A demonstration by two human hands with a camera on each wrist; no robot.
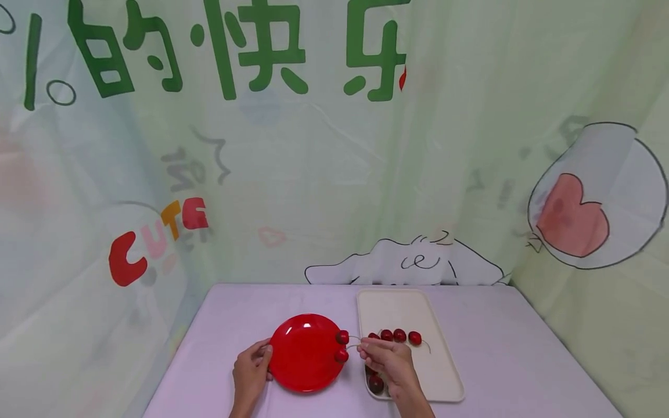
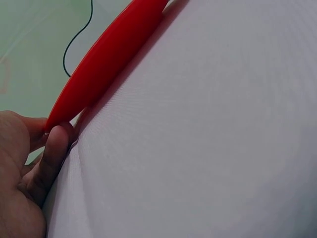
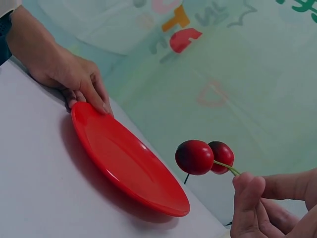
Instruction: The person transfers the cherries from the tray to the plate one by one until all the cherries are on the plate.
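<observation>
My left hand (image 1: pixel 251 370) pinches the left rim of a red plate (image 1: pixel 303 354), thumb on top and fingers below, as the right wrist view also shows. By its stems, my right hand (image 1: pixel 391 363) pinches a pair of dark red cherries (image 3: pixel 194 157). In the head view the pair overlaps the plate's right edge; in the right wrist view it hangs beyond the rim, above the table. Several more cherries (image 1: pixel 399 335) lie on a cream tray (image 1: pixel 439 371), some partly hidden behind my right hand. The left wrist view has the plate's underside (image 2: pixel 109 59) tilted over the cloth.
A pale lilac cloth (image 1: pixel 491 348) covers the table. The tray stands right of the plate, under my right forearm. A printed curtain (image 1: pixel 334 174) hangs close behind the table's back edge and along both sides.
</observation>
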